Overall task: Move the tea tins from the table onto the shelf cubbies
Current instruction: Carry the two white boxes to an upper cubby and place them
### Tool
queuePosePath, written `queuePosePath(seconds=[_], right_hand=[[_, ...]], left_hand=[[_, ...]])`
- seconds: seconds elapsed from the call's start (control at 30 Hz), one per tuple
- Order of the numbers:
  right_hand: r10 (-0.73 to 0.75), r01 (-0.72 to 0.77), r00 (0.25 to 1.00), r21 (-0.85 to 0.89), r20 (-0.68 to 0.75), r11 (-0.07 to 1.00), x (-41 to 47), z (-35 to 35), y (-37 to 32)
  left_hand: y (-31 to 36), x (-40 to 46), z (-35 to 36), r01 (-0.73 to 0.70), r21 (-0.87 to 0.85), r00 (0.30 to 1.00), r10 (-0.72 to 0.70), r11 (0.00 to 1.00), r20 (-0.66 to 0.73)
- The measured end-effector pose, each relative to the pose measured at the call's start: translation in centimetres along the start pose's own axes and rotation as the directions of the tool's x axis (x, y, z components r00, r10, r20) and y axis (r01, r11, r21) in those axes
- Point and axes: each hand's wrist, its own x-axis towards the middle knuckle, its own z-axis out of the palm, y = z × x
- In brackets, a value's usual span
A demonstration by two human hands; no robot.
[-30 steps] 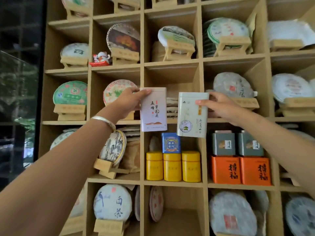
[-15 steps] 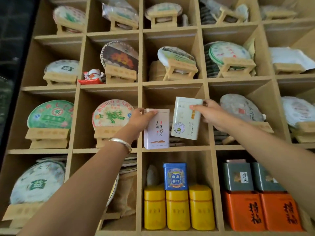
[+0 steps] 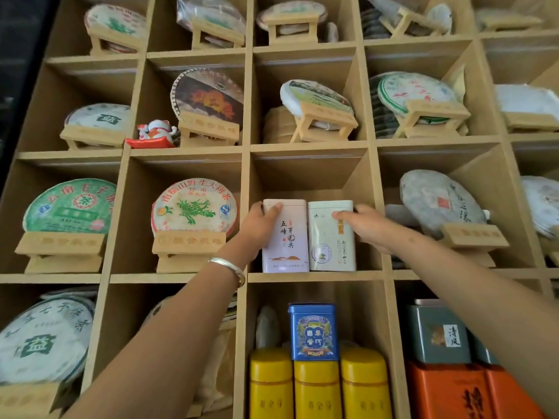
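Wooden shelf cubbies (image 3: pixel 314 276) fill your whole view, no table in sight. Your two tea tins stand upright side by side in the centre cubby, bases on its floor: the pale lilac tin (image 3: pixel 284 237) on the left, the white-green tin (image 3: pixel 331 237) just beside it, touching or nearly so. Your left hand (image 3: pixel 260 225) grips the lilac tin at its upper left corner, thumb across the front near the top. Your right hand (image 3: pixel 363 226) holds the white-green tin at its upper right, thumb on the front face, fingers hidden behind. Outward: wrapped tea cakes (image 3: pixel 195 207) on wooden stands in the neighbouring cubbies, yellow canisters (image 3: pixel 316 388) with a blue tin (image 3: pixel 313 331) on top directly below, grey and orange tins (image 3: pixel 438 334) lower right. Step looks like placement, essentially done; next move calls for letting go of both without tipping them, then pulling your hands straight out past the dividers. Versus half a second ago: both tins were in the air at the cubby mouth, the white-green one tilted and higher; now both are down, square and level, and your view sits closer to the shelf.
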Motion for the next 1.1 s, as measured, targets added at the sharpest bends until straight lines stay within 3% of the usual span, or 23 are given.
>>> queuePosePath(seconds=[0.47,0.57,0.63,0.73,0.8,0.97,1.1], right_hand=[[0.026,-0.025,0.998,-0.027,0.063,0.999,-0.3,0.4,0.3],[0.012,0.001,0.995,-0.125,0.100,0.992,-0.7,0.1,-0.1],[-0.065,0.096,0.991,-0.286,0.114,0.953,-0.8,-0.3,-0.1],[-0.218,0.223,0.973,-0.564,0.078,0.795,-0.6,-0.8,-0.5],[-0.295,0.248,0.954,-0.680,0.048,0.690,-0.8,-1.0,-1.4],[-0.339,0.361,0.918,-0.780,0.203,0.511,-1.2,-0.7,-3.3],[-0.306,0.378,0.913,-0.837,0.268,0.395,-1.2,-0.1,-3.0]], left_hand=[[-0.9,0.8,0.1,-0.091,0.059,0.995,0.088,0.994,0.038],[-0.3,1.0,-0.1,-0.061,0.119,0.997,0.054,0.991,0.062],[0.5,1.3,-0.1,-0.066,0.244,0.997,0.054,0.967,0.055],[2.0,1.8,-0.5,-0.181,0.541,0.980,0.196,0.821,0.031],[2.9,1.9,-0.8,-0.278,0.644,0.955,0.280,0.713,0.102],[3.1,1.8,-1.0,-0.441,0.763,0.896,0.282,0.473,0.342],[2.4,2.2,-1.2,-0.468,0.768,0.879,0.318,0.438,0.355]])
